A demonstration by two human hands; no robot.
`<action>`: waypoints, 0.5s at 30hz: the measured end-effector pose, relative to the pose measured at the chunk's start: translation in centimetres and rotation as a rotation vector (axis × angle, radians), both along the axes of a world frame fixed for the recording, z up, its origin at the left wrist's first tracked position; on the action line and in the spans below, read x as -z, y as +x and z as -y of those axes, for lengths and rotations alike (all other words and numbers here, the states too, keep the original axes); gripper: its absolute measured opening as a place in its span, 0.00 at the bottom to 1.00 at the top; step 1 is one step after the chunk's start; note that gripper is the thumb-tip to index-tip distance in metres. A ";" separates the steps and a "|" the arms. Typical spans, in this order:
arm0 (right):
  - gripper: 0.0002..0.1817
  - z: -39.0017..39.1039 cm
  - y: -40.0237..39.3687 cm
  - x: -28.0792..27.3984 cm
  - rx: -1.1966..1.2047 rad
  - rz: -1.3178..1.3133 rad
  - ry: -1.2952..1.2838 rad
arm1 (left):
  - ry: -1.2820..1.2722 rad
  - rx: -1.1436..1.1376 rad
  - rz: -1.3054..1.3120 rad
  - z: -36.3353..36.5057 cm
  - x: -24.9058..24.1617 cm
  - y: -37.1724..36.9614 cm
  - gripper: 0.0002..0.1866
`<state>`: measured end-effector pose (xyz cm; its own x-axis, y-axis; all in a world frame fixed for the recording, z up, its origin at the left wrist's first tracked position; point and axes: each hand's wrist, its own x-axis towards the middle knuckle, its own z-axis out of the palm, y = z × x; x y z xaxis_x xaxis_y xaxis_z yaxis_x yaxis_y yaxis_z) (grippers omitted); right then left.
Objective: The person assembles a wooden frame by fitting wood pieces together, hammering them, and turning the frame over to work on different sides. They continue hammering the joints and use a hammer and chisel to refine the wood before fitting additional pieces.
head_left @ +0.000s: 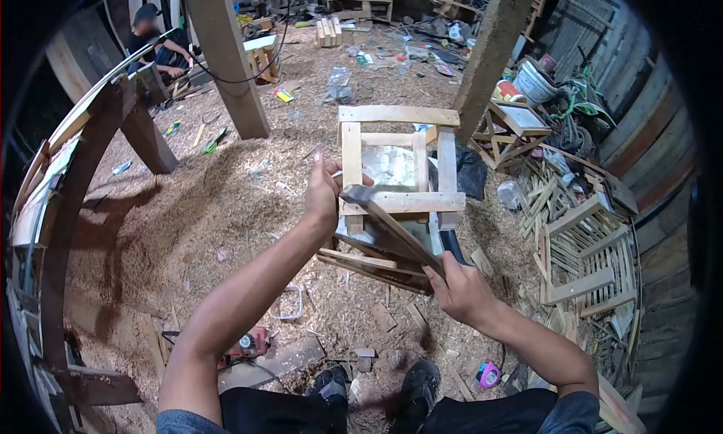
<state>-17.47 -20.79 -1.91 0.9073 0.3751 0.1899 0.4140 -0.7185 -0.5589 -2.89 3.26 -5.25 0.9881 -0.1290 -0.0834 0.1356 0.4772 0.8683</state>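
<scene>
Sawdust floor (226, 208) below us: our left hand (322, 197) clutches the wooden frame (399, 159), right hand (461, 287) grips a slat (392, 227); next, seat it squarely.

sawdust floor (226, 200); white bucket (536, 81) right; seated person (154, 46) far left

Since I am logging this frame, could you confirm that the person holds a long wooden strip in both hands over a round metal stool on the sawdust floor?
Not quite. In the head view both the left hand and right hand do grip the long wooden strip, but beneath it stands a square frame of pale wooden slats, not a round metal stool, on the sawdust floor.
</scene>
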 end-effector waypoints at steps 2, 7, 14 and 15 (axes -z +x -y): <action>0.11 -0.4 0.2 -0.9 0.014 -0.101 -0.133 | 0.041 0.001 0.022 0.0 0.1 0.2 0.38; 0.09 -0.7 -0.1 -0.7 -0.002 -0.009 -0.076 | -0.050 0.013 -0.051 -0.1 0.0 0.6 0.39; 0.10 -0.7 0.3 -2.5 0.016 -0.063 -0.322 | -0.067 0.045 -0.071 -0.3 -0.2 0.4 0.40; 0.10 -0.7 0.3 -2.8 0.022 -0.071 -0.326 | -0.034 0.018 -0.065 -0.2 -0.2 0.3 0.40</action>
